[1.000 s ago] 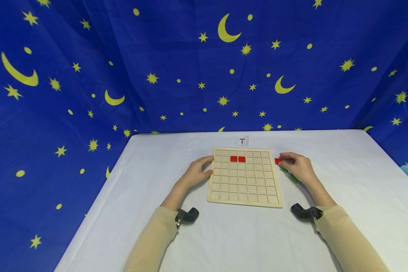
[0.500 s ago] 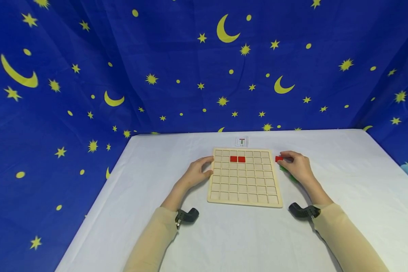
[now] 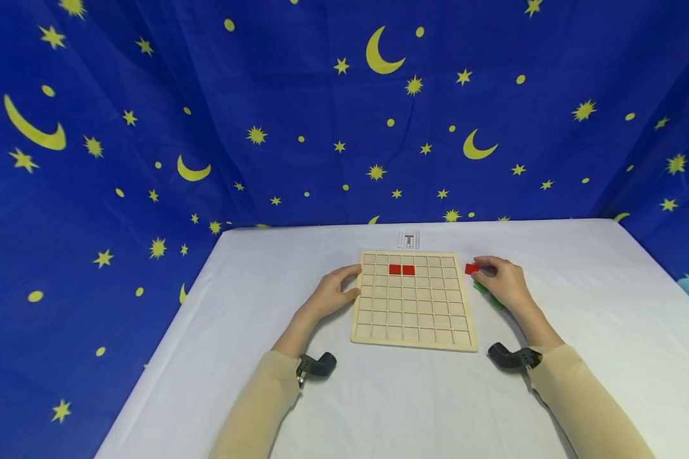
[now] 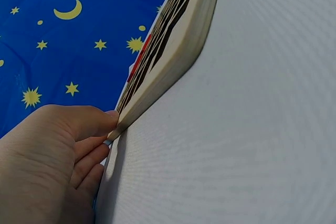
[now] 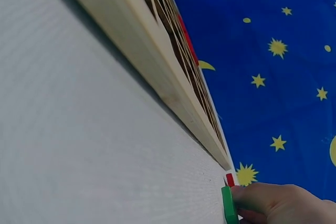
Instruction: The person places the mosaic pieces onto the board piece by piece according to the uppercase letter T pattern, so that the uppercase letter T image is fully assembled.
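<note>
A pale wooden grid board (image 3: 411, 322) lies flat on the white table, with two red square tiles (image 3: 402, 270) side by side in its second row from the far edge. My left hand (image 3: 328, 294) touches the board's left edge, thumb and fingertips apart along it. In the left wrist view the thumb (image 4: 97, 121) lies against that edge. Right of the board, my right hand (image 3: 506, 284) pinches a red square tile (image 3: 471, 269) between thumb and fingers. Green tiles (image 3: 490, 297) lie just under and beside that hand, partly hidden by it; one green tile (image 5: 229, 204) shows in the right wrist view.
A small printed card (image 3: 409, 240) with a red and green grid pattern lies behind the board. Beyond the white table (image 3: 413, 408) hangs a blue cloth (image 3: 321, 95) with yellow moons and stars. Each wrist carries a dark camera mount (image 3: 513, 357).
My right hand shifts slightly, and the red tile in it moves a little toward the far side, away from the green tiles. My left hand keeps its place on the board's edge.
</note>
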`<state>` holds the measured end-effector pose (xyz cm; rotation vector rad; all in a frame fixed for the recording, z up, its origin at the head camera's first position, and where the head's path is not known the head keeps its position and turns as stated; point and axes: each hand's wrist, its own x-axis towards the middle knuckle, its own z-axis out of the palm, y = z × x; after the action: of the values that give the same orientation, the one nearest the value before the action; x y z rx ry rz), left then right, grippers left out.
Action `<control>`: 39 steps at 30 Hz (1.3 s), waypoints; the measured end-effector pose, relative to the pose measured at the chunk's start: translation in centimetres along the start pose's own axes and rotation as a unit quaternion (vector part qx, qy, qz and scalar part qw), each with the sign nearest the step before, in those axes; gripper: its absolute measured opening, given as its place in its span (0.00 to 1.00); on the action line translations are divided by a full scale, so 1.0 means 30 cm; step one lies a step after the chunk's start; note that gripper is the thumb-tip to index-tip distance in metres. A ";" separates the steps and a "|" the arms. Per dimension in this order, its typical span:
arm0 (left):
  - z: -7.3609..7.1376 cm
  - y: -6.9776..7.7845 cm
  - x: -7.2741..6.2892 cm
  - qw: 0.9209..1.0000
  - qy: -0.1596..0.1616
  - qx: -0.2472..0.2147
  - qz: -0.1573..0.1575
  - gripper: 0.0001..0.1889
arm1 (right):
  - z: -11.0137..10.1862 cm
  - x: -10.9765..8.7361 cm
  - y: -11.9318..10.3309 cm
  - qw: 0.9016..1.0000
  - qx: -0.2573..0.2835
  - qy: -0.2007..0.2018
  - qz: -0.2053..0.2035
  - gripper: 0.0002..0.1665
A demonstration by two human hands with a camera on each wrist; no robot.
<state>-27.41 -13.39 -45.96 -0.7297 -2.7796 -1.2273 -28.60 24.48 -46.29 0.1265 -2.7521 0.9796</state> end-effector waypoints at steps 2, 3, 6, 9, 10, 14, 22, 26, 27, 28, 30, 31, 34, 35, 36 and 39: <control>0.000 0.001 0.000 1.000 0.001 0.002 0.002 0.29 | -0.003 0.000 0.000 1.000 0.005 0.006 0.002 0.22; -0.001 0.002 0.000 1.000 0.001 0.003 0.003 0.29 | -0.006 -0.001 -0.003 1.000 0.009 0.010 0.003 0.22; -0.002 0.002 0.001 1.000 0.002 0.003 0.007 0.29 | -0.021 -0.001 -0.015 0.999 0.028 0.020 0.006 0.22; -0.002 0.000 0.003 1.000 0.001 0.004 0.011 0.29 | -0.047 -0.003 -0.032 0.998 0.047 0.025 0.014 0.23; -0.002 -0.002 0.003 1.000 0.001 0.005 0.012 0.29 | -0.056 -0.003 -0.037 0.998 0.051 0.024 0.018 0.23; -0.001 -0.005 0.005 1.000 -0.001 0.007 0.010 0.29 | -0.101 0.004 -0.051 0.998 0.056 0.029 0.016 0.24; 0.002 -0.003 0.005 1.000 0.000 0.005 0.004 0.29 | -0.128 0.075 0.057 0.997 0.031 0.066 -0.026 0.27; 0.005 -0.006 0.004 1.000 -0.001 0.009 0.001 0.28 | -0.198 0.032 -0.071 0.997 0.049 0.053 -0.024 0.24; 0.005 -0.006 0.005 1.000 -0.001 0.008 0.002 0.28 | -0.200 0.035 -0.072 0.997 0.052 0.053 -0.023 0.25; 0.005 -0.007 0.005 1.000 -0.001 0.008 0.003 0.28 | -0.196 0.043 -0.065 0.997 0.052 0.057 -0.014 0.26; 0.005 -0.008 0.005 1.000 0.000 0.010 0.006 0.28 | -0.182 0.067 -0.035 0.997 0.050 0.061 0.001 0.27; 0.005 -0.008 0.006 1.000 -0.001 0.009 0.007 0.28 | -0.174 0.081 -0.012 0.997 0.057 0.059 0.001 0.27; 0.006 -0.010 0.005 1.000 -0.001 0.008 0.008 0.28 | -0.126 0.144 0.093 0.997 0.052 0.064 0.009 0.28; 0.006 -0.011 0.005 1.000 -0.001 0.007 0.009 0.28 | -0.110 0.163 0.128 0.997 0.046 0.064 0.001 0.28; 0.006 -0.011 0.005 1.000 0.000 0.007 0.009 0.28 | -0.093 0.183 0.161 0.997 0.046 0.064 -0.002 0.28; 0.006 -0.012 0.004 1.000 0.003 0.005 0.011 0.28 | -0.052 0.223 0.227 0.997 0.036 0.074 -0.016 0.29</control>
<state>-27.64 -13.41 -46.31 -0.7521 -2.7632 -1.2080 -35.87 30.69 -47.74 0.1041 -2.5755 1.0367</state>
